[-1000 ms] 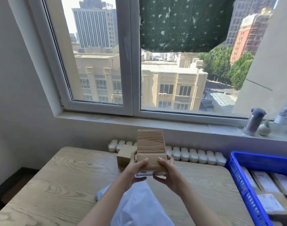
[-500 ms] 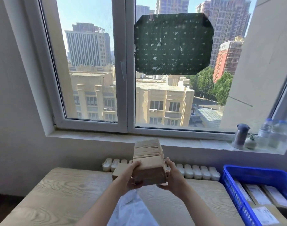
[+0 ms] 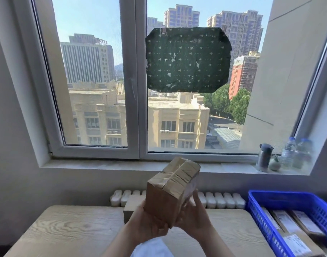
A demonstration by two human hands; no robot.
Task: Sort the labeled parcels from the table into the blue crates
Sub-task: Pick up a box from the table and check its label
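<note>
A brown taped cardboard parcel [image 3: 170, 191] is held up above the wooden table [image 3: 66, 230], tilted with its taped end toward the window. My left hand [image 3: 146, 224] grips its lower left corner from below. My right hand [image 3: 195, 217] holds its right side, where a pale label shows faintly. A second small cardboard box [image 3: 133, 204] sits on the table behind the held parcel. The blue crate [image 3: 261, 217] stands at the right and holds several labeled parcels [image 3: 296, 229].
A white radiator [image 3: 220, 200] runs along the wall behind the table. On the windowsill at right stand a grey flask [image 3: 263, 157] and two plastic bottles [image 3: 296, 154]. A white bag [image 3: 151, 250] lies at the table's near edge below my arms.
The parcel has been raised and turned, its taped end now tilted up to the right. The camera has tilted upward, showing more window.
</note>
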